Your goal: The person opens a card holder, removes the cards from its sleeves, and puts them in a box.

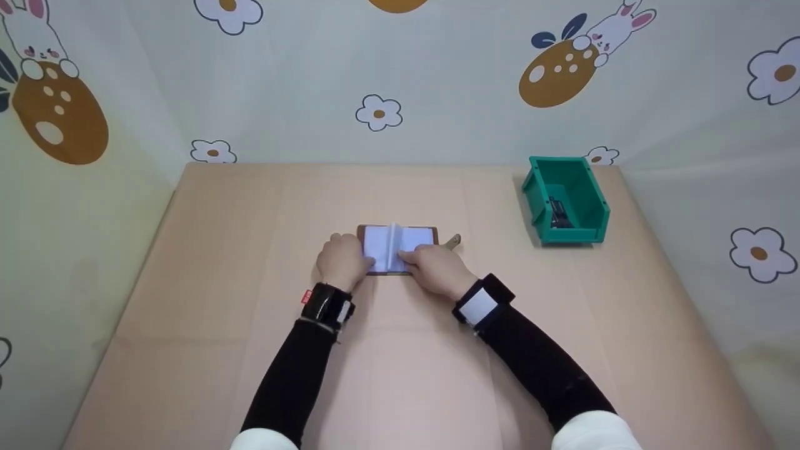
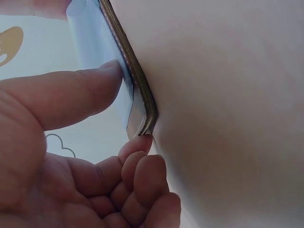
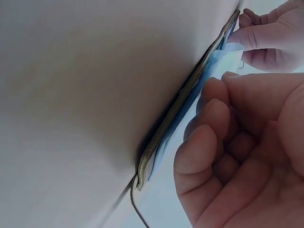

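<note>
A small notebook point(image 1: 414, 237) with a brown cover lies spread on the table, its pale pages facing up. One leaf point(image 1: 394, 240) stands raised along the middle. My left hand point(image 1: 342, 259) grips the notebook's left side, thumb point(image 2: 97, 88) on the page and fingertips at the cover's corner. From the right, my right hand point(image 1: 442, 269) reaches over the right-hand page with curled fingers, its thumb and forefinger pinched together at the raised leaf. A tan strap end point(image 1: 452, 241) sticks out past the right hand. A thin cord point(image 3: 137, 209) trails from the cover's corner in the right wrist view.
A green bin point(image 1: 565, 234) with small dark items point(image 1: 558, 212) inside stands at the back right of the table point(image 1: 250, 375). A patterned cloth point(image 1: 462, 100) with rabbits and flowers hangs behind and at both sides.
</note>
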A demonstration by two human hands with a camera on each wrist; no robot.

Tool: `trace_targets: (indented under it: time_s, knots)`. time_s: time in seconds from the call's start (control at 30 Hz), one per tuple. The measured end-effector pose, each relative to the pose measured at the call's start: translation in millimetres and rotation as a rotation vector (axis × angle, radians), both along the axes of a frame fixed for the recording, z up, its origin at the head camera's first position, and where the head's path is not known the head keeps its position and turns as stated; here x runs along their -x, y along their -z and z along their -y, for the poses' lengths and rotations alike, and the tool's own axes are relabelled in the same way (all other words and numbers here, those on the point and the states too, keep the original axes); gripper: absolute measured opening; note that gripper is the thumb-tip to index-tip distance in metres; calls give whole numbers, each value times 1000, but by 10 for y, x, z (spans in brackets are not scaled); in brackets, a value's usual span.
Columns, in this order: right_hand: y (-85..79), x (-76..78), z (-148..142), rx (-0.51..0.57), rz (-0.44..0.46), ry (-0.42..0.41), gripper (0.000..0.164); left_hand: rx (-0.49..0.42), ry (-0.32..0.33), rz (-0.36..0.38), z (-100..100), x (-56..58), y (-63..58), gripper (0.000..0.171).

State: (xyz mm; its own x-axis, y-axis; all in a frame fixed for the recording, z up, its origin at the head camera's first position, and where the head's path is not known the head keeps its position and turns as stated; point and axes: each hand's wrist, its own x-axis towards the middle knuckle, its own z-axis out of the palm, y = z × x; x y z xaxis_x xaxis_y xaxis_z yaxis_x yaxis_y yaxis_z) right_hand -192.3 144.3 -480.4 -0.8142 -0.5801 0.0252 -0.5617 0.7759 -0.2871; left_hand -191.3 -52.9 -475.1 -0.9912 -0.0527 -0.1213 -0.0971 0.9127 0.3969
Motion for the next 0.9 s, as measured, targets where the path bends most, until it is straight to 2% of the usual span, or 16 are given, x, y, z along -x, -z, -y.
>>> trace_targets:
  time_s: [0.07,0.23,0.4,0.5,0.67,0.77,0.9]
  knots:
    - [-17,3,-20,7,5,3,30,0,-1,-2,0,-2,0,46]
    - [-55,14,-101,8,-13,6,11,-4,-8,-6,-5,3,9,43]
    - [-79,8,-199,12,-6,14,20,-12,-18,8,-11,11,14,42]
    - [-107,-8,-258,38,11,46,10,-17,-17,13,-8,8,13,42]
    - [-143,-17,-332,80,8,94,28,-9,-9,2,1,0,-2,43]
    - [-152,-17,-350,85,8,96,28,2,-11,-2,-9,-6,-3,49]
    - [-150,-14,-358,86,19,101,28,19,-14,-19,-39,-12,15,65]
